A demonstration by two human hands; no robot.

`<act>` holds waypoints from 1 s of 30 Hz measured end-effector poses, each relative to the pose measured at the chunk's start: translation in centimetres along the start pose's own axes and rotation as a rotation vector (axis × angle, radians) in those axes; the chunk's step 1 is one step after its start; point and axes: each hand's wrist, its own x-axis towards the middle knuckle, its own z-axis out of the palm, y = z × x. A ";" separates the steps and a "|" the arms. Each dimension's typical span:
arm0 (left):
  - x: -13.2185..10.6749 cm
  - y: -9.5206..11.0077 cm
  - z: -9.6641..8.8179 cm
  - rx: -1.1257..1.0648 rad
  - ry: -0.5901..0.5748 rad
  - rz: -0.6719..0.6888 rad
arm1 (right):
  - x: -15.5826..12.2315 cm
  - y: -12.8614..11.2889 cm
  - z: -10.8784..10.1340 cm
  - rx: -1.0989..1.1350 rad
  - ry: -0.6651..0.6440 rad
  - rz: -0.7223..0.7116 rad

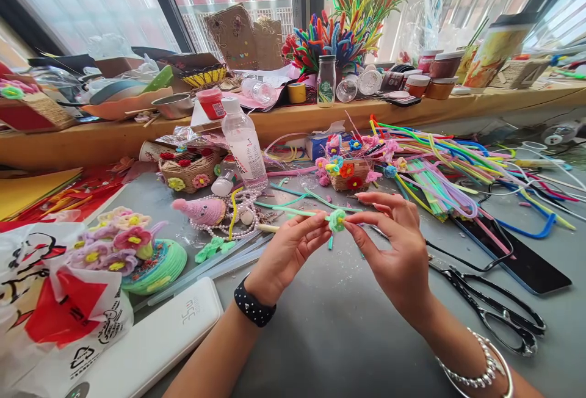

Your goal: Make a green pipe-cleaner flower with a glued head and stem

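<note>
Over the grey table both my hands meet on a small green pipe-cleaner flower with a yellow centre. My left hand, with a black watch band on its wrist, pinches the flower's light green stem, which runs out to the left. My right hand, with a silver bracelet on its wrist, pinches the flower from the right with thumb and fingertips. A short green tail hangs below the flower.
Black scissors and a dark phone lie right of my hands. A pile of coloured pipe cleaners and a small flower basket sit behind. A water bottle, pink knitted toy, green flower pot and white power bank are left.
</note>
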 end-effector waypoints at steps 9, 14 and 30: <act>-0.1 0.1 0.0 0.040 -0.036 -0.008 | 0.0 0.0 0.2 -0.075 0.013 -0.093; -0.1 0.0 0.0 0.050 -0.023 0.000 | -0.1 0.0 0.2 -0.086 0.009 -0.128; 0.0 -0.1 -0.1 0.068 -0.048 0.009 | 0.0 -0.2 0.1 -0.100 0.011 -0.160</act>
